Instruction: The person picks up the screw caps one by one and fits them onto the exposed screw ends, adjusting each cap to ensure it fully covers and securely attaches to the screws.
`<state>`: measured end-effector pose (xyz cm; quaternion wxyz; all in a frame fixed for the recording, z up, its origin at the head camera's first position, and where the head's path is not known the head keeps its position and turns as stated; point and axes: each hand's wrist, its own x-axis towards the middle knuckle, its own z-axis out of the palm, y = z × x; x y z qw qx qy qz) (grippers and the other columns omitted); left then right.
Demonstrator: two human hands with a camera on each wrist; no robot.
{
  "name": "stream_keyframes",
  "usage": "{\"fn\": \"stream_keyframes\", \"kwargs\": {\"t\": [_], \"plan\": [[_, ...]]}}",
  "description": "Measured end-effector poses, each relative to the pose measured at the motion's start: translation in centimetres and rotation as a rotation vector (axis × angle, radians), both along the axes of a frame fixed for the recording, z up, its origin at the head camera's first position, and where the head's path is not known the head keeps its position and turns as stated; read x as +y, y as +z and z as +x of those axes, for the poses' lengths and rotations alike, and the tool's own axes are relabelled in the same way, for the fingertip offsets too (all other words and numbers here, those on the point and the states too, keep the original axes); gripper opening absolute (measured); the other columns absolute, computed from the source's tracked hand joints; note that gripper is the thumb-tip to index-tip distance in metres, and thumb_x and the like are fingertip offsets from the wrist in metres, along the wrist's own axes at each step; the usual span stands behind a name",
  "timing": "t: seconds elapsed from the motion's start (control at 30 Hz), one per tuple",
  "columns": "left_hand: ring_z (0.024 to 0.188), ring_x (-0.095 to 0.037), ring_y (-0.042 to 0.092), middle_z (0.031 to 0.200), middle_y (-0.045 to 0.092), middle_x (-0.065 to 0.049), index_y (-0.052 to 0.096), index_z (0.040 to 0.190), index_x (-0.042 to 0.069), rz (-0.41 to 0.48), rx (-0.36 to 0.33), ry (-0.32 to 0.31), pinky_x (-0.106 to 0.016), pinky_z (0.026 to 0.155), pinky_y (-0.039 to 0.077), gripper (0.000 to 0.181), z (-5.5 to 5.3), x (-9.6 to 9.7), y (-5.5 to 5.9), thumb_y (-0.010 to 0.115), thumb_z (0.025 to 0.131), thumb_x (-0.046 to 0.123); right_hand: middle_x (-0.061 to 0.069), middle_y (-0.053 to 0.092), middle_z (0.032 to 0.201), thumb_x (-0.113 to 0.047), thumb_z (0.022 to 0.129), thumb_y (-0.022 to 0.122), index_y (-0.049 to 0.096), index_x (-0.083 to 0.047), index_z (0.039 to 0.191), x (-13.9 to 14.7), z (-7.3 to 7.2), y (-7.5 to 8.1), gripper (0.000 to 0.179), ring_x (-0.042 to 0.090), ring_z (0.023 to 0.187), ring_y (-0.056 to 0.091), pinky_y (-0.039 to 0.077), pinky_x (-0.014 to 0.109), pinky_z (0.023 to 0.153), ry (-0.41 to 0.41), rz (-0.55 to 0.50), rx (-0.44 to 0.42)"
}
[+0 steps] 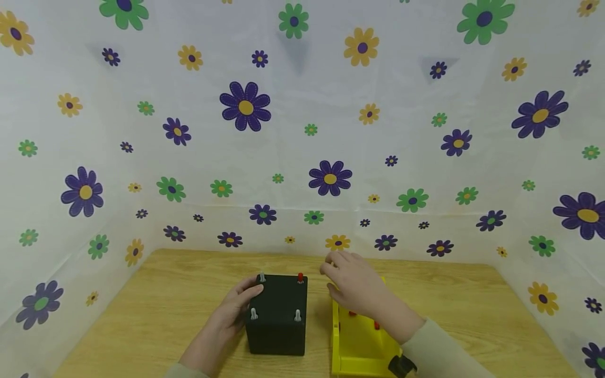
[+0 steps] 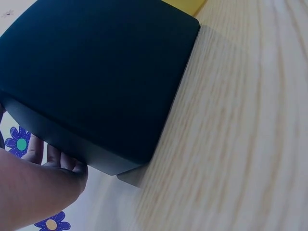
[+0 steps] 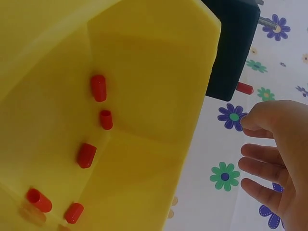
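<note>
A black box (image 1: 277, 336) stands on the table with upright metal bolts at its top corners. A red cap (image 1: 300, 276) covers the far right bolt; three bolts, such as the near left bolt (image 1: 253, 314), are bare. My left hand (image 1: 227, 311) holds the box from its left side, thumb on the top edge by the far left bolt. In the left wrist view its fingers lie along the box's side. My right hand (image 1: 354, 286) hovers over the far part of a yellow bin (image 1: 361, 344), fingers loosely bent and holding nothing. Several loose red caps (image 3: 98, 88) lie in the bin.
The wooden table (image 1: 189, 294) is enclosed at the back and sides by a white flowered cloth (image 1: 293, 152). The yellow bin stands just right of the box with a narrow gap between. A black strap (image 1: 402, 365) shows by my right wrist, over the bin's near right corner.
</note>
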<state>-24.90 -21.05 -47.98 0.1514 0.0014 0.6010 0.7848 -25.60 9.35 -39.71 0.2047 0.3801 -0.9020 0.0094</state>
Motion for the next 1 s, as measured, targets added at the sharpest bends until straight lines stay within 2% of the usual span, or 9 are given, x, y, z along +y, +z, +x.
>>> {"fn": "stream_keyframes", "kwargs": {"t": [0.27,0.57,0.77,1.0], "plan": [[0.093,-0.003,0.073,0.103,0.074,0.014,0.062,0.125,0.025,-0.001,-0.006,0.005,-0.022,0.084,0.06,0.021,0.1,-0.1,0.0,0.059,0.105,0.018,0.002,0.067,0.112,-0.021,0.089,0.086,0.073,-0.016,0.112,0.9,0.3,0.0,0.026,0.019,0.101,0.062,0.058,0.035,0.094,-0.016,0.017,0.012],[0.092,-0.003,0.073,0.102,0.074,0.014,0.064,0.121,0.026,0.01,-0.003,0.004,-0.022,0.083,0.06,0.019,0.1,0.0,0.1,0.059,0.105,0.017,0.002,0.067,0.112,-0.02,0.09,0.084,0.072,-0.016,0.11,1.8,0.5,-0.4,0.024,0.019,0.1,0.061,0.058,0.035,0.091,-0.024,0.042,0.022],[0.092,-0.003,0.073,0.102,0.074,0.014,0.062,0.126,0.024,0.017,-0.007,0.004,-0.022,0.083,0.06,0.022,0.1,0.1,0.0,0.059,0.106,0.017,0.002,0.067,0.11,-0.02,0.088,0.086,0.071,-0.016,0.108,2.3,0.6,-0.4,0.025,0.019,0.097,0.061,0.058,0.034,0.088,-0.03,0.041,0.043],[0.092,-0.004,0.074,0.102,0.074,0.014,0.062,0.125,0.025,0.008,-0.012,0.015,-0.023,0.083,0.06,0.022,0.0,0.1,0.0,0.059,0.106,0.017,0.001,0.067,0.11,-0.021,0.088,0.087,0.071,-0.018,0.109,3.0,0.6,-0.8,0.026,0.018,0.097,0.061,0.059,0.035,0.09,-0.05,0.046,0.033]]}}
